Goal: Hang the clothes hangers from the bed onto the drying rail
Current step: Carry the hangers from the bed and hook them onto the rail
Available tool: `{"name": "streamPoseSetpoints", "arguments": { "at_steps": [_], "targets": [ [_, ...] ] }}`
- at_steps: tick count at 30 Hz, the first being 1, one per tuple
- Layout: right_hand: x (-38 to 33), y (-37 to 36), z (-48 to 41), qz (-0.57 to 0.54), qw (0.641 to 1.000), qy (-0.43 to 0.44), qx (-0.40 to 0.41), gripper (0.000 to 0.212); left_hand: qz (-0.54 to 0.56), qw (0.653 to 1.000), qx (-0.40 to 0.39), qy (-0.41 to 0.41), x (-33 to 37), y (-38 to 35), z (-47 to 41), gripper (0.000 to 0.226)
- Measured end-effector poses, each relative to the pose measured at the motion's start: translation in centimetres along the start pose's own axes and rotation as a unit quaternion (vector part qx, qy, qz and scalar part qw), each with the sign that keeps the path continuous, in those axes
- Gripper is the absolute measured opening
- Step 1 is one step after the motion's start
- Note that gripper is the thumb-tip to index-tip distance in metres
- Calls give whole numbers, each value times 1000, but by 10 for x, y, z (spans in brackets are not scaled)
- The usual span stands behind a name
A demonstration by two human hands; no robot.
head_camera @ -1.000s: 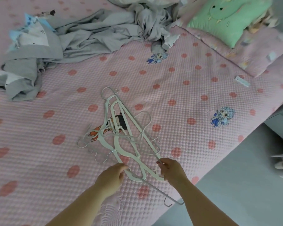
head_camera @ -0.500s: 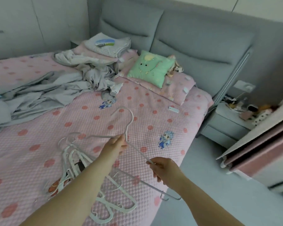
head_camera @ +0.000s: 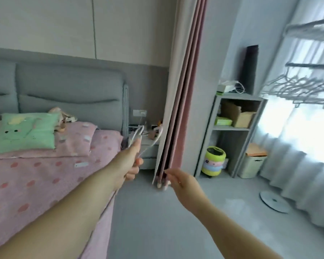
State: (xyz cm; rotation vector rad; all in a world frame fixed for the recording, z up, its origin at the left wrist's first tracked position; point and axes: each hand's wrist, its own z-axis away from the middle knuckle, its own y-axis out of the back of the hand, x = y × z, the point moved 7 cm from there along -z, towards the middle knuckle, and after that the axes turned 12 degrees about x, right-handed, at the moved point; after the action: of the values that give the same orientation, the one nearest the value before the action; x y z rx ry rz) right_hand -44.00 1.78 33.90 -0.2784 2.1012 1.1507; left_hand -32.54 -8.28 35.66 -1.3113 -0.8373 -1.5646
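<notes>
Head view: our left hand [head_camera: 132, 165] grips white clothes hangers [head_camera: 137, 136] near centre, just off the bed [head_camera: 45, 174] at nine o'clock. Our right hand [head_camera: 180, 182] is relaxed and empty. The drying rail [head_camera: 310, 65] is at two o'clock; we should lift the hooks above it, then lower.

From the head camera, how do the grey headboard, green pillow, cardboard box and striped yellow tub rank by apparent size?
1. grey headboard
2. green pillow
3. cardboard box and striped yellow tub: too alike to rank.
Distances differ, so true sizes are unsure.
</notes>
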Motion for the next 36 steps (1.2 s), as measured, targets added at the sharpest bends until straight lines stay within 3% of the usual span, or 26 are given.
{"name": "streamPoseSetpoints", "arguments": {
  "at_steps": [4,7,9,11,15,17,20,24,26,30,36],
  "targets": [
    [25,118,23,84,986,-4,142,40,-56,982,-179,-17,23,-105,62,37],
    [39,195,61,210,958,21,194,53,-102,954,-279,-37,25,-174,123,50],
    [43,243,87,283,926,75,238,44,-127,936,-325,-51,22,-217,166,56],
    [53,283,115,321,917,84,223,29,-146,921,-351,-77,20,-255,205,58],
    [101,362,172,351,923,-45,149,33,-147,885,-419,-138,23,-325,278,62],
    [122,406,202,359,915,-94,158,36,-190,849,-449,-203,19,-355,312,52],
    [156,468,247,333,909,-170,186,38,-279,795,-457,-286,2,-397,351,7],
    [195,539,300,302,890,-234,249,38,-394,695,-446,-404,-14,-452,390,25],
    [212,563,318,307,879,-251,266,36,-395,666,-455,-440,-15,-479,411,30],
    [247,605,346,319,850,-291,300,28,-327,678,-504,-423,-14,-534,437,35],
    [279,681,356,373,799,-284,377,37,-263,711,-502,-416,-4,-636,432,27]
  ]
}}
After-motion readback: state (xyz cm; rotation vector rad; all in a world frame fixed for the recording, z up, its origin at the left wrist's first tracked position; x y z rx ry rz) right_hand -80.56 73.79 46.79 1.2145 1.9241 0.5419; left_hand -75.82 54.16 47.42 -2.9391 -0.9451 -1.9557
